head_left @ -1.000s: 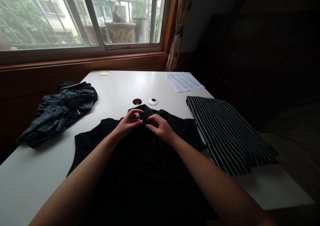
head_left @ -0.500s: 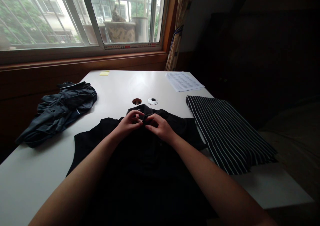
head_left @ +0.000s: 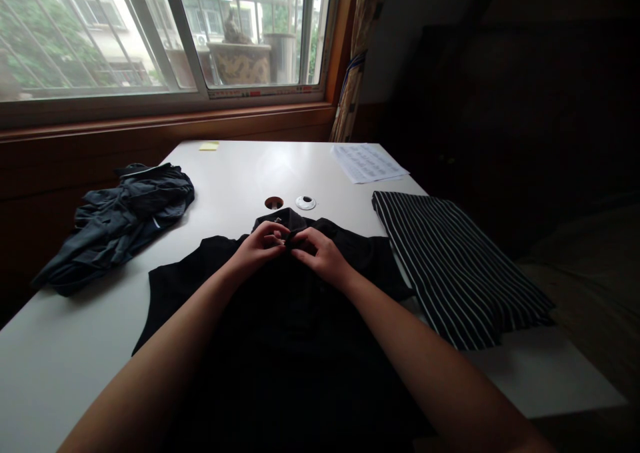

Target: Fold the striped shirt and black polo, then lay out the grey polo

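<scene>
A black collared shirt (head_left: 295, 326) lies spread on the white table, its collar (head_left: 295, 219) toward the window. My left hand (head_left: 260, 245) pinches the fabric at the front of the collar. Close beside it, my right hand (head_left: 323, 256) grips the collar's other side, thumb and fingers pressed together. Both sets of fingertips nearly meet over the neck opening. Whether a button sits between them is hidden by the fingers and the dark cloth.
A crumpled dark garment (head_left: 130, 206) lies on the left of the table (head_left: 225, 173). To the right is a folded black-and-white striped cloth (head_left: 450, 259). Printed papers (head_left: 367, 163), a yellow note (head_left: 209, 145), a round hole (head_left: 274, 203) and its white cover (head_left: 305, 203) are farther back.
</scene>
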The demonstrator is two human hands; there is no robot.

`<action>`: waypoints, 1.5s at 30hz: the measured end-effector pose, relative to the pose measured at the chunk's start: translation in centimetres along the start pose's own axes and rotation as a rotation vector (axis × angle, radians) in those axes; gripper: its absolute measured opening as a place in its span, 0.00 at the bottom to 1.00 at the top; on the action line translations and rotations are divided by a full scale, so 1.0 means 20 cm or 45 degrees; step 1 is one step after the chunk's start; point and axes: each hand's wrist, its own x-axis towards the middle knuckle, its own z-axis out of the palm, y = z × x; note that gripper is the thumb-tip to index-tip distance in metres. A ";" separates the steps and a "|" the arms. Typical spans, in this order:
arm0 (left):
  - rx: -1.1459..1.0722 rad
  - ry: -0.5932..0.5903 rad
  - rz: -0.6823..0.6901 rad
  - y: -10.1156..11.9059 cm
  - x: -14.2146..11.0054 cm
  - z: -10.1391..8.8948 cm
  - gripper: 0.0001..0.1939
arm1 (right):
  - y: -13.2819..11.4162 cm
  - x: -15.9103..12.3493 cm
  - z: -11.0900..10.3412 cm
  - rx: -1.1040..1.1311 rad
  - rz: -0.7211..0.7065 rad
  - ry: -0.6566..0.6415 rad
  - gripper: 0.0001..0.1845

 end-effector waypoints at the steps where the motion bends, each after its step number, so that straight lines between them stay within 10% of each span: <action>1: 0.017 0.003 0.012 0.00 0.00 0.00 0.18 | 0.00 0.00 0.00 -0.005 -0.010 -0.002 0.12; 27: 0.158 0.077 0.165 -0.05 0.01 0.00 0.15 | 0.01 0.01 0.00 -0.045 -0.055 0.046 0.10; 45: 0.954 0.646 0.454 -0.01 0.00 -0.01 0.05 | 0.02 0.01 0.01 -0.344 -0.070 0.035 0.10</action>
